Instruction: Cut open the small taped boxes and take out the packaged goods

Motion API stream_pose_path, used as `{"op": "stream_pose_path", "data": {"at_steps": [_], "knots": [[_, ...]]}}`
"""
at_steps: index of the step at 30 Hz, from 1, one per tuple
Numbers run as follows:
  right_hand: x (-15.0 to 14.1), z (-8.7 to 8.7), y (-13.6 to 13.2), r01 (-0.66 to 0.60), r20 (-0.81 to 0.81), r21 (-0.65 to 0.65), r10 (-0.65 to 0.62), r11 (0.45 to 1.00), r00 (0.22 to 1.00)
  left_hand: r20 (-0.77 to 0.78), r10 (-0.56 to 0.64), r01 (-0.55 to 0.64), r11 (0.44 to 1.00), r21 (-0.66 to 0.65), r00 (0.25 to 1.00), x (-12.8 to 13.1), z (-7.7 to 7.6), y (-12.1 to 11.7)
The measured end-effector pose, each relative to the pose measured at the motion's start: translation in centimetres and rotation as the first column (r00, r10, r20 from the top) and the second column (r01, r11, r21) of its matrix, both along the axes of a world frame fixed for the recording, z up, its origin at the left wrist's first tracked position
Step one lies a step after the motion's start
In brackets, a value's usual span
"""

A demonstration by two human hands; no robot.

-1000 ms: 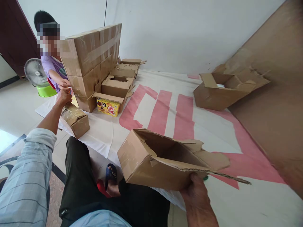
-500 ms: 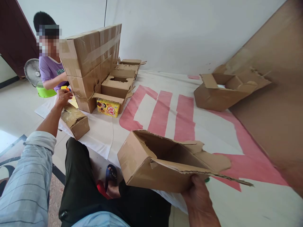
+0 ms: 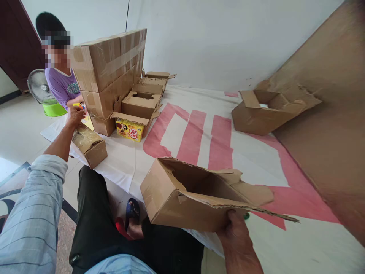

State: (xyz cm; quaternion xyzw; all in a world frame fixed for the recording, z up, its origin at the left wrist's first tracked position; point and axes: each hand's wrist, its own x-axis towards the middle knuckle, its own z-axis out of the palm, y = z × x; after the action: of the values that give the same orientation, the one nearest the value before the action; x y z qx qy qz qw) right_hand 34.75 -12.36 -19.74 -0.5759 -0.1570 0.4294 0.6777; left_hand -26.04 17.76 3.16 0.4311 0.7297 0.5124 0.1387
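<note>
From my end, the main risk is the open box (image 3: 165,205): the right hand (image 3: 235,232) grips it by one end only, thumb pressed on the outer wall and fingers hidden underneath, so I judge that a slackened hold would let its left end dip toward the lap (image 3: 94,213). The loose flap (image 3: 253,192), above and right of that thumb, might crease if caught. Away to the left, the taped box (image 3: 96,152) sits at the cloth's (image 3: 122,163) edge just below the left hand (image 3: 75,115); a dropped wrist could knock it off, and a sideways swing could jar the stack (image 3: 104,68) just right of the fingers. The left arm reaches out nearly straight toward a small bright item (image 3: 83,107); whether the fingers pinch it, I can't tell. The right forearm angles up and left from the bottom. A co-worker (image 3: 61,85) is beyond the left hand.
</note>
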Motion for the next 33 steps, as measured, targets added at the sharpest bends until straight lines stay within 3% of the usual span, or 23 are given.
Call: {"op": "stream_pose_path", "data": {"at_steps": [6, 14, 23, 29, 33], "knots": [[-0.4, 0.9, 0.1, -0.003, -0.008, -0.017, 0.003, 1.000, 1.000, -0.029, -0.096, 0.095, 0.995, -0.021, 0.995, -0.5, -0.5, 0.5], [-0.2, 0.2, 0.2, -0.050, 0.032, 0.034, 0.049, 0.998, 0.998, -0.104, -0.139, 0.137, 0.990, -0.023, 0.985, -1.2, -0.7, 0.0], [-0.8, 0.9, 0.3, -0.068, 0.054, 0.078, 0.063, 0.995, 0.997, -0.092, -0.105, 0.096, 0.990, -0.099, 0.990, 0.9, 1.3, -0.1], [-1.1, 1.4, 0.9, -0.193, 0.216, 0.121, 0.164, 0.974, 0.962, -0.107, -0.071, 0.056, 0.989, -0.137, 0.992, 2.1, 2.3, -0.2], [-1.3, 2.1, 0.9, -0.366, 0.360, 0.065, 0.320, 0.929, 0.877, -0.139, -0.066, 0.039, 0.981, -0.191, 0.988, 2.5, 2.9, -0.2]]}}
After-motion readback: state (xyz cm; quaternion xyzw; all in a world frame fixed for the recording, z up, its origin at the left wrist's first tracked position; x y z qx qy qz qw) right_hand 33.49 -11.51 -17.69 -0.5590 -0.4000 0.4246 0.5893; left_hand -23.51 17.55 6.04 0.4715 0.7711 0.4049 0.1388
